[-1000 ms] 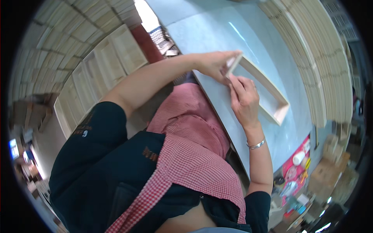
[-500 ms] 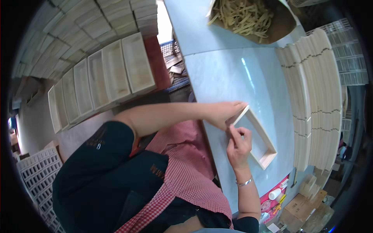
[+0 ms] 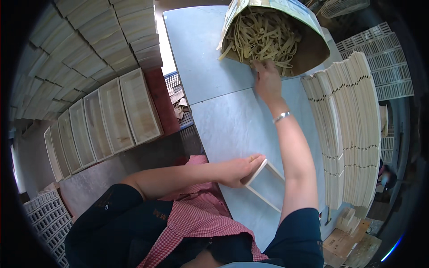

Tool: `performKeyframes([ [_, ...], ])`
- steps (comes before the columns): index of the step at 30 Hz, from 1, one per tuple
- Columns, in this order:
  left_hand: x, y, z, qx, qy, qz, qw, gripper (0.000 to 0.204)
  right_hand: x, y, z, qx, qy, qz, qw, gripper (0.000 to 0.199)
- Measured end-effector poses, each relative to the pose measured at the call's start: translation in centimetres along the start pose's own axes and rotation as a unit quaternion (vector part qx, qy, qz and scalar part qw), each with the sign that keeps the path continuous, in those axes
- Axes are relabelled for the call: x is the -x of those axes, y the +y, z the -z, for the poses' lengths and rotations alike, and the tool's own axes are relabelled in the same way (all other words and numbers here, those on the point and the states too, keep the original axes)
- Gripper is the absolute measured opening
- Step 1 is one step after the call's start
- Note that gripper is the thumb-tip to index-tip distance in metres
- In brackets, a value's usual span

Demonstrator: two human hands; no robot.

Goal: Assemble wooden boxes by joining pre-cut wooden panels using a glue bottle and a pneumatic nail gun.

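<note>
At the lower middle of the table, my left hand [image 3: 239,172] grips the near end of a rectangular wooden frame [image 3: 263,198], its fingers lying along the end board. My right forearm crosses above the frame and hides its right part. Farther up, my right hand [image 3: 269,82] reaches to the mouth of a box [image 3: 310,56] lying with its opening toward me. Inside are many flat beige strips [image 3: 263,35], and the fingertips of my right hand touch the nearest ones. Those fingers look slightly apart, with no strip plainly between them.
Tall stacks of thin wooden pieces [image 3: 353,129] line the table's right side. To the left stands a row of shallow wooden trays [image 3: 109,118], with stacked boards behind. A blue basket [image 3: 172,80] with scraps sits beyond the table's left edge [image 3: 196,129]. Cardboard [image 3: 344,243] lies lower right.
My right hand has left the wooden frame and moved up to the strips in the box. The left hand still holds the frame's end. The whole view has shifted.
</note>
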State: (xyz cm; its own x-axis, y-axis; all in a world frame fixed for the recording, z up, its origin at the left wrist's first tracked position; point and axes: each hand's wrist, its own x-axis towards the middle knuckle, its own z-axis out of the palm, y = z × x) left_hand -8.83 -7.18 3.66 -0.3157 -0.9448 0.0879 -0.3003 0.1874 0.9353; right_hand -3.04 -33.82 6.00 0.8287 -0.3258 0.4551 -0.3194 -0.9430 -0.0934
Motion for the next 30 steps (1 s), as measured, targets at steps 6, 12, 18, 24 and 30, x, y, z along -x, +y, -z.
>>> performKeyframes([
  [6, 0.4, 0.0, -0.2, 0.006, 0.007, 0.006, 1.0, 0.097, -1.1, 1.3, -2.0, 0.002, -0.021, 0.006, 1.0, 0.016],
  [12, 0.5, -0.8, -0.5, 0.004, 0.038, -0.032, 0.999, 0.091, 5.7, -0.4, 5.8, -0.105, 0.052, -0.077, 0.99, 0.006],
  [18, -0.1, 0.8, 1.7, -0.026, -0.033, 0.05, 0.998, 0.102, 16.4, -2.3, 16.5, -0.165, 0.045, -0.385, 0.907, 0.01],
  [24, 0.2, 0.7, 1.2, -0.041, -0.012, 0.051, 0.998, 0.114, 21.9, -5.3, 17.1, -0.226, 0.0, -0.346, 0.91, 0.008],
  [30, 0.5, 1.0, 0.8, -0.031, 0.007, 0.063, 0.998, 0.119, 21.0, -9.1, 16.6, -0.237, -0.123, -0.257, 0.929, 0.011],
])
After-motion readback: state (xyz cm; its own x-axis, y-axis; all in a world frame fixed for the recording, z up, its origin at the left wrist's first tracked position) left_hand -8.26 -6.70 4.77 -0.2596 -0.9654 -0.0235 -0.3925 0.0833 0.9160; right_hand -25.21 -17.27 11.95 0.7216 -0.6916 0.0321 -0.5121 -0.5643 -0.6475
